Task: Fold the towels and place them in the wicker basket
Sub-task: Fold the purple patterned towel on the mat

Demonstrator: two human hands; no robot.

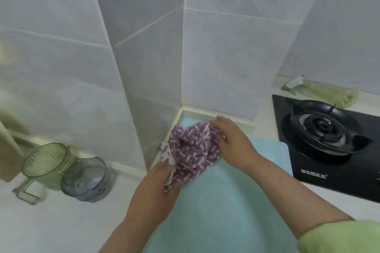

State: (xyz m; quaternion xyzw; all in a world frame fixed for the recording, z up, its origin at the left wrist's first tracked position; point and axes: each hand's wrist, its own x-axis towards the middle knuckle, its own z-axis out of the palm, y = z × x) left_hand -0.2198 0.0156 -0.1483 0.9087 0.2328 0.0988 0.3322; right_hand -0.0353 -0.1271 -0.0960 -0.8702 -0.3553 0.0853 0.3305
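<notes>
A crumpled purple towel (192,150) with pale dashes lies bunched at the far end of a light blue mat (216,211), close to the tiled wall corner. My left hand (158,187) grips the towel's near left edge, fingers curled round the cloth. My right hand (230,139) pinches its far right corner. No wicker basket is in view.
A green clear jug (44,162) and a grey glass bowl (86,181) stand on the white counter at the left. A black gas hob (329,139) sits at the right, with a green bottle (327,92) lying behind it. Tiled walls close the back.
</notes>
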